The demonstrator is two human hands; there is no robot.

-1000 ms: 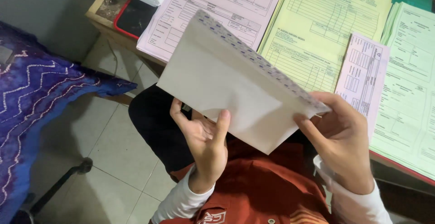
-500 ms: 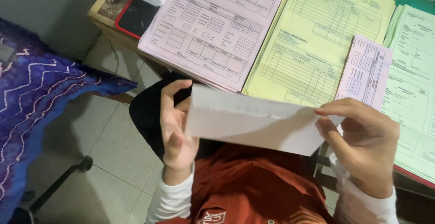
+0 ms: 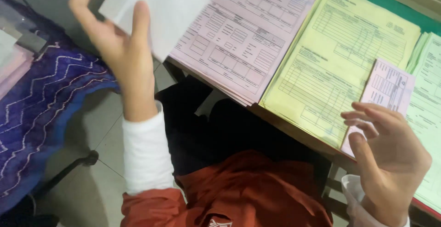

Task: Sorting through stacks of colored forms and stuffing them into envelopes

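A white envelope [image 3: 158, 6] is gripped by the left hand [image 3: 117, 48] beyond the desk edge [image 3: 294, 133]; the right hand [image 3: 390, 156] is held open, empty.

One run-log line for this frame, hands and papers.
left hand: holds white paper, raised | right hand: open, empty, near small pink slip | desk: pink forms, yellow forms

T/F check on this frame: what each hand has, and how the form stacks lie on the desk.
1. The left hand holds a white envelope. True.
2. The right hand grips a pen. False: it is empty, fingers loosely curled.
3. The yellow stack lies between the pink stack and the green stack. True.
4. The small pink slip lies on the floor. False: it lies on the desk, over the yellow and green stacks.
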